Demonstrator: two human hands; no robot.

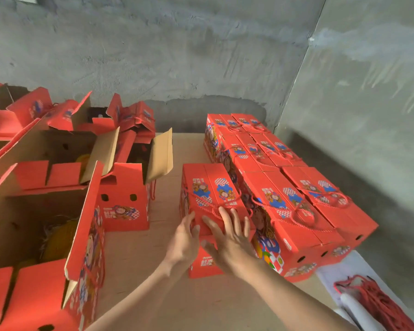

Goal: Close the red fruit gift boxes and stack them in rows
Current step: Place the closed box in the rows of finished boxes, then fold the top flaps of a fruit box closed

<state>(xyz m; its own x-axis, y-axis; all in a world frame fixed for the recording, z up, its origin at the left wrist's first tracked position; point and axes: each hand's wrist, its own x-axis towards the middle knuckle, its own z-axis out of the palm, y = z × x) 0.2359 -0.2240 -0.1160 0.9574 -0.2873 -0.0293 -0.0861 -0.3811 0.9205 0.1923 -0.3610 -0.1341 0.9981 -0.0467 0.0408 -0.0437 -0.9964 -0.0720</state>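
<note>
Left grip (pixel 184 237) and right grip (pixel 230 237) (bare hands, fingers straight, grasping nothing) rest flat on a closed red box (pixel 210 187); stacked rows (pixel 296 211) just beside.

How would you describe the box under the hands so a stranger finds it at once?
Find the block of closed red boxes stacked in the corner of the grey walls. Just left of it one closed box stands alone on the cardboard sheet, left hand and right hand on its near end. The boxes further left are open.
</note>
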